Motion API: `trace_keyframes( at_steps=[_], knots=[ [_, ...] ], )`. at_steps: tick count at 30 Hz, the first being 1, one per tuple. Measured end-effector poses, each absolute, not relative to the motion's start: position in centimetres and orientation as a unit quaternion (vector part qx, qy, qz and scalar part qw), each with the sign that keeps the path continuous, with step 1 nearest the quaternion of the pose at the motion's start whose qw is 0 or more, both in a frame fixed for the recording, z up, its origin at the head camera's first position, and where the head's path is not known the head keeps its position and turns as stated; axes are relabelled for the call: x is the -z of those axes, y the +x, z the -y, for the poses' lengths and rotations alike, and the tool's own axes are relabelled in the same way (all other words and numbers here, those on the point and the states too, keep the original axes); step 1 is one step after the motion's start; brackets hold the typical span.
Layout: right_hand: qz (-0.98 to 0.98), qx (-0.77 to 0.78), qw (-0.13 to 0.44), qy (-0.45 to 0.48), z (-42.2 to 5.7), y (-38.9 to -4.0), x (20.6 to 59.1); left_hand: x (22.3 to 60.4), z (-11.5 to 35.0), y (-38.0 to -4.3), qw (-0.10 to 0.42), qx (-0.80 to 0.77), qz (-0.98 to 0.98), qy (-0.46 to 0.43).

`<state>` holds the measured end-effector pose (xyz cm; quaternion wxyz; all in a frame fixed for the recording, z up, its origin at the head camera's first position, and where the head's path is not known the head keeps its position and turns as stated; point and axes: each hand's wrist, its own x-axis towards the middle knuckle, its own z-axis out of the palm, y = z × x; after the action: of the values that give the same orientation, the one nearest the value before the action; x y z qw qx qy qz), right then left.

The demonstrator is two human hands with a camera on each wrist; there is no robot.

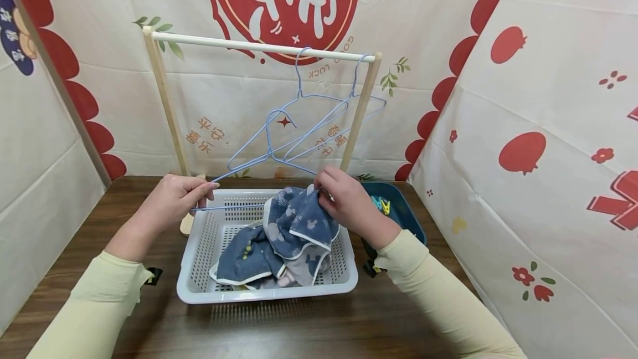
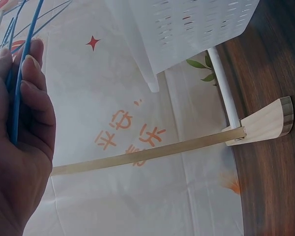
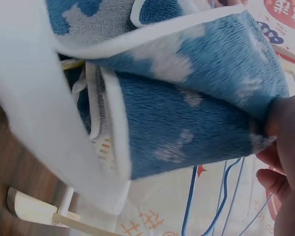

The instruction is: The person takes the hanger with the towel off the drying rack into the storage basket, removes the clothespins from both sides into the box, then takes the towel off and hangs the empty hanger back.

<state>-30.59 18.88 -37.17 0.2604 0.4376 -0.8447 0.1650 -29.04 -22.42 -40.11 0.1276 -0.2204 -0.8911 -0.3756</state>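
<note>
A blue wire hanger (image 1: 269, 151) is held over the white basket (image 1: 269, 295), its hook pointing up. My left hand (image 1: 176, 198) grips the hanger's left end, and the left wrist view shows the fingers curled round the wire (image 2: 19, 88). With my right hand (image 1: 349, 201) I pinch the edge of a blue-grey patterned towel (image 1: 299, 223) with white trim, near the hanger's right side. The towel hangs in folds from those fingertips and overlaps the hanger's lower bar in the head view. Beneath it, another dark blue cloth (image 1: 246, 256) lies crumpled in the basket.
Behind the basket stands a wooden rack with a white rod (image 1: 224, 43). Two blue hangers, one (image 1: 299, 79) left of the other (image 1: 355, 79), hang near its right end. A dark blue bin (image 1: 416, 226) with coloured clips (image 1: 385, 206) sits at right, partly behind my right arm.
</note>
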Motion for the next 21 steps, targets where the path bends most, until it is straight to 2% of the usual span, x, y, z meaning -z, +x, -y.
trace_keyframes(
  at_steps=[4,8,15,21],
  knots=[
    [0.858,-0.108,0.234,0.445,-18.8,-30.6,37.5,40.1,22.5,-29.0,0.124,0.377,0.892,-0.215],
    [0.886,-0.070,0.175,0.424,-18.7,-30.3,37.8,40.2,22.5,-29.0,0.125,0.373,0.895,-0.211],
    [0.921,-0.099,0.049,0.372,-18.4,-29.1,37.2,40.2,22.5,-29.0,0.137,0.356,0.900,-0.212],
    [0.928,-0.109,-0.011,0.356,-17.9,-28.5,37.1,40.3,22.6,-29.0,0.140,0.360,0.898,-0.211]
  ],
)
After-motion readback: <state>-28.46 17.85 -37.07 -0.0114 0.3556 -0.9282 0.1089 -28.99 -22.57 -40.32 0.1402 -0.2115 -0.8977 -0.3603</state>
